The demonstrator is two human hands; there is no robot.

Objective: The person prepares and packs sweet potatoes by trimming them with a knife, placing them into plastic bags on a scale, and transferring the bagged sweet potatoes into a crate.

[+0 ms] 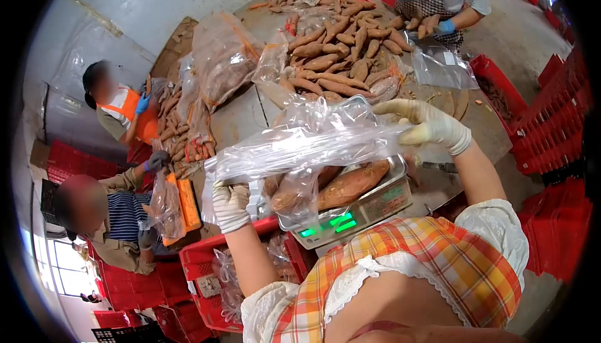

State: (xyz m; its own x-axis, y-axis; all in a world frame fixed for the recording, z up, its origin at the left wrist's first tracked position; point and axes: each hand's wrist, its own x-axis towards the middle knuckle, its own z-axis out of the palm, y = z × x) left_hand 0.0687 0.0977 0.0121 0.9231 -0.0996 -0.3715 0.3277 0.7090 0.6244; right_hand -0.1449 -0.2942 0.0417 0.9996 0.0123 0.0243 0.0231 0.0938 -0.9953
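A clear plastic bag (313, 149) is stretched sideways between my two gloved hands, above a digital scale (369, 211) with green lit digits. My left hand (231, 206), in a white glove, grips the bag's left end. My right hand (435, 127), in a pale, stained glove, pinches its right end between thumb and fingers. Large sweet potatoes (354, 186) rest on the scale's metal pan, partly covered by the hanging plastic. Whether any lie inside the bag I cannot tell.
A big heap of sweet potatoes (338, 55) covers the table beyond the scale. A red crate (203, 261) with bagged goods stands at my left. Stacked red crates (554, 117) line the right. Three co-workers handle sweet potatoes around the table, one holding a filled bag (164, 199).
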